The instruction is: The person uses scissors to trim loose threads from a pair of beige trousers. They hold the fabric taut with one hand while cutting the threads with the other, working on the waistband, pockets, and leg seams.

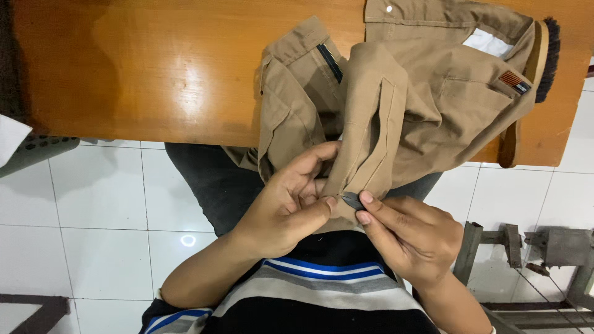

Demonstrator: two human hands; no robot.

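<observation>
Glossy wooden table [154, 74]; hands pinch creased khaki trousers [396, 105].

It looks like a small tailoring workshop: a wooden worktop [154, 68] carrying a tan garment [402, 99], a white tiled floor [93, 204], and a metal machine frame [532, 260] beside the seat.
</observation>
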